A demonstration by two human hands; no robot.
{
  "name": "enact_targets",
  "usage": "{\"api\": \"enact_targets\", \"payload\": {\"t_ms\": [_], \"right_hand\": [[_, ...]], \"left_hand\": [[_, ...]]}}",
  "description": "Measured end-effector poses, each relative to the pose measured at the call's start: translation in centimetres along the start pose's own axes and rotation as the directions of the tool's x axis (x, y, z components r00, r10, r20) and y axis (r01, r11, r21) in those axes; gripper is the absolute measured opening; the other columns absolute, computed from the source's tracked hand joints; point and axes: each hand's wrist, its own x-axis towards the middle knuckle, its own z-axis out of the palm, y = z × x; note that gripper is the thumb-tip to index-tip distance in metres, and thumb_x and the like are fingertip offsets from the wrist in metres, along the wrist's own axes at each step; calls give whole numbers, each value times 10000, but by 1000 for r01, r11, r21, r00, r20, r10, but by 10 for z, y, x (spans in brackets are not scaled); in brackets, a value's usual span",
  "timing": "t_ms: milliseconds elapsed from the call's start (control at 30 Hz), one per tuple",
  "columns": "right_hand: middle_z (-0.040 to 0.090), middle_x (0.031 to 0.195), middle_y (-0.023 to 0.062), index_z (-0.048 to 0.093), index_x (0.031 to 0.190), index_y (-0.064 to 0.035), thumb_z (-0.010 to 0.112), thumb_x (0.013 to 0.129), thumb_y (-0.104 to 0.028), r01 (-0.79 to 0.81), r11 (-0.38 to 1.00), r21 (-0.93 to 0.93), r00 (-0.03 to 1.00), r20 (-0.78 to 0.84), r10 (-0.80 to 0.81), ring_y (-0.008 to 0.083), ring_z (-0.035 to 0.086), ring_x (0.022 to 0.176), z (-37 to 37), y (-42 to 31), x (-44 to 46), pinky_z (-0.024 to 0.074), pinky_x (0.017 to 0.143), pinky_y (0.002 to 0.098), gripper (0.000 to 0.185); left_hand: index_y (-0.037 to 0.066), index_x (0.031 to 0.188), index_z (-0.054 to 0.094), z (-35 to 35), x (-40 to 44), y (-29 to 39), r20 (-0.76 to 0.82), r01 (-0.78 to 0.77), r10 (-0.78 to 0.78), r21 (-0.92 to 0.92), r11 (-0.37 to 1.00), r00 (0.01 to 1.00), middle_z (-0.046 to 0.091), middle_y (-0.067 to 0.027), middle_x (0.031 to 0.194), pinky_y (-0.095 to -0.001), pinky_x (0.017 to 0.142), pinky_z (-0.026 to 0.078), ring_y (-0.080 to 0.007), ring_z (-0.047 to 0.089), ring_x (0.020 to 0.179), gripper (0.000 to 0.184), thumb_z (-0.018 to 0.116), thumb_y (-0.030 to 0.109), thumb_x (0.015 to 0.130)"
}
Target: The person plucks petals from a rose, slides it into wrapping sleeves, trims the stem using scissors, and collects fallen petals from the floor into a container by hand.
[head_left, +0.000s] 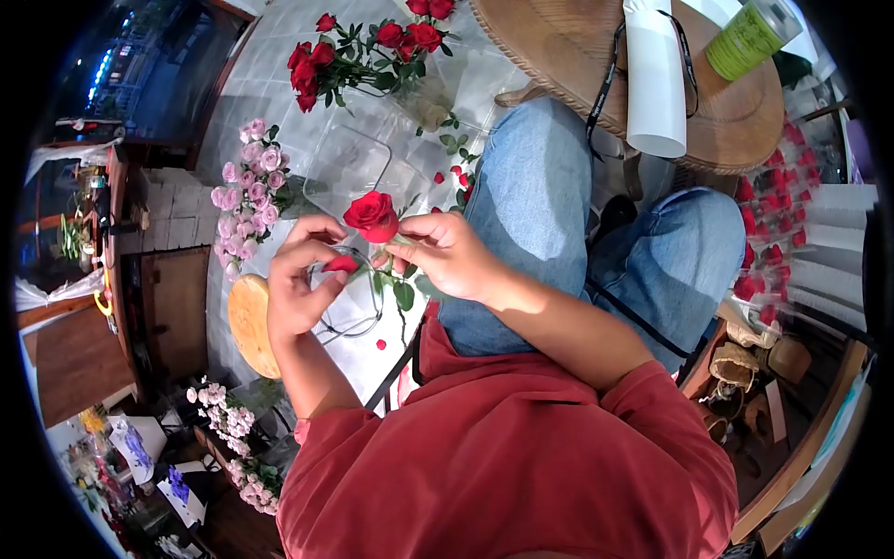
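A red rose (pixel 372 216) stands upright in the fingers of my right hand (pixel 452 253), which pinches it just under the bloom. Its leafy stem (pixel 403 296) hangs below the hand. Left of the bloom, my left hand (pixel 307 278) has curled fingers, with a loose red petal (pixel 341 265) between thumb and fingertips. Another petal (pixel 381 345) lies on the pale surface below the hands, and a few more are on the floor near my knee.
Red roses (pixel 410 39) stand at the top and pink roses (pixel 250 191) at the left, above a round wooden stool (pixel 250 321). At the upper right, a wooden table (pixel 559 56) bears a white paper roll (pixel 655 102) and a green can (pixel 748 42). Wrapped roses (pixel 778 214) are at the right.
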Motion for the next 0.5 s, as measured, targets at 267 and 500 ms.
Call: {"api": "enact_targets", "payload": {"t_ms": [267,500], "right_hand": [[691,865,51,690,1026,60,581,997,-74,-59,993,-102,997,-57,53,78,596,729,2,-1,-2,505,672,231,176],[671,842,39,683,1012,61,585,989,-56,-11,991,-132,997,-75,1,80,609,732,-2,3,-2,510,667,232,154]], "left_hand": [[-22,986,652,50,6,23,-423,-185,191,55,981,886,619,-127,1009,-321,843,471,-227,597,941,313,809,-30,715],[2,916,666,56,7,21,-403,-253,317,204,946,858,595,-118,939,-319,747,479,-212,587,823,308,846,-23,668]]}}
